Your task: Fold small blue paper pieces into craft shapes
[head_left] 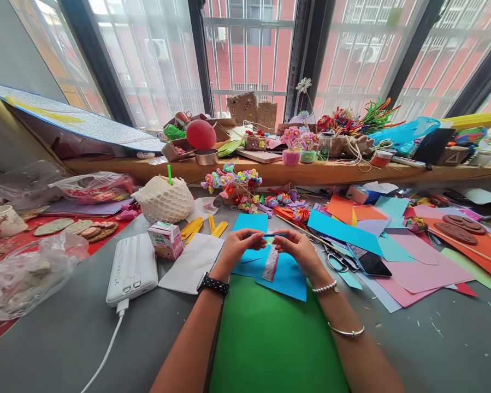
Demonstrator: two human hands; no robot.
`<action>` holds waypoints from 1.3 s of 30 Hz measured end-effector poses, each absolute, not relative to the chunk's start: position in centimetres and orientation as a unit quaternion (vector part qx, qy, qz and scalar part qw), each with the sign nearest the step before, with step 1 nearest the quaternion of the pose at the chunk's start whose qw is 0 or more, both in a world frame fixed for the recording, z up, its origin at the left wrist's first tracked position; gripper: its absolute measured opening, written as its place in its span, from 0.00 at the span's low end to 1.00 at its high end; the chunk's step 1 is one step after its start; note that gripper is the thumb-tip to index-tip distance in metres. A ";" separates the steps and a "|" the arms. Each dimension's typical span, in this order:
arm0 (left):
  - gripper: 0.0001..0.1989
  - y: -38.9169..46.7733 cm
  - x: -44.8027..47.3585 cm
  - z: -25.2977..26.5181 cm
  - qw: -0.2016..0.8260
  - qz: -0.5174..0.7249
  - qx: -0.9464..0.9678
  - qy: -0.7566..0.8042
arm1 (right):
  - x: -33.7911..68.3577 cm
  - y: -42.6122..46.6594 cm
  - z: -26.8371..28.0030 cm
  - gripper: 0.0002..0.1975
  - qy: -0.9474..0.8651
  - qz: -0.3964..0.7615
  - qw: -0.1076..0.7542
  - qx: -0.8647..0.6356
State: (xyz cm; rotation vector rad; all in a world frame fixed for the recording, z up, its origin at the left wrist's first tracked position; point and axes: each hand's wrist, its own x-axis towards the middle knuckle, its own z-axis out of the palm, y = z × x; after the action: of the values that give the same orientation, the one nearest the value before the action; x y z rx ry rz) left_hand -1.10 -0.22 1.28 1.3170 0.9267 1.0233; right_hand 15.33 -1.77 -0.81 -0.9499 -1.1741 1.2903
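My left hand (241, 244) and my right hand (297, 248) face each other over the work area, fingertips pinched. Between them runs a thin dark blue strip (268, 236), likely paper, gripped at both ends. Below the hands lie blue paper sheets (288, 281), with a short patterned ruler (270, 265) on top. The sheets rest partly on a green board (276, 338). Another blue sheet (251, 221) lies just behind the fingers. Scissors (337, 261) lie to the right of my right hand.
On the left are a white power bank (132, 267) with a cable, a small pink carton (165, 240), a white napkin (193, 263) and folded yellow strips (218, 226). A phone (372, 263) and coloured paper (423, 275) spread right. Craft flowers (232, 180) stand behind, below a crowded windowsill (323, 172).
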 end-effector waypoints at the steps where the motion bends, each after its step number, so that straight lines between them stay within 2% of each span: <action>1: 0.13 -0.2 -1.1 1.3 0.580 0.437 0.557 0.402 | 15.3 -1.8 -0.7 0.12 -0.508 0.524 0.552 -0.403; 6: 0.12 -0.1 -1.0 1.1 0.550 0.435 0.579 0.415 | 15.2 -1.8 -0.7 0.10 -0.528 0.456 0.575 -0.428; 16: 0.13 0.1 -1.1 0.9 0.553 0.442 0.571 0.415 | 15.2 -2.0 -0.7 0.17 -0.586 0.421 0.563 -0.402; 24: 0.13 -0.1 -1.1 1.2 0.573 0.426 0.567 0.412 | 15.9 -2.0 -0.5 0.08 -0.582 0.427 0.575 -0.385; 30: 0.14 -0.1 -1.2 1.3 0.566 0.426 0.580 0.404 | 15.6 -2.4 -0.1 0.07 -0.568 0.403 0.605 -0.385; 39: 0.16 -0.2 -0.9 1.2 0.564 0.413 0.599 0.391 | 15.5 -2.2 -0.2 0.09 -0.562 0.384 0.597 -0.425</action>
State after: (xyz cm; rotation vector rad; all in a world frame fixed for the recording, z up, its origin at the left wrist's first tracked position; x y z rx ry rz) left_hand -0.92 -0.18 1.21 1.4103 0.9198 0.9722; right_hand 15.52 -2.22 -0.21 -0.9872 -1.3045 0.8903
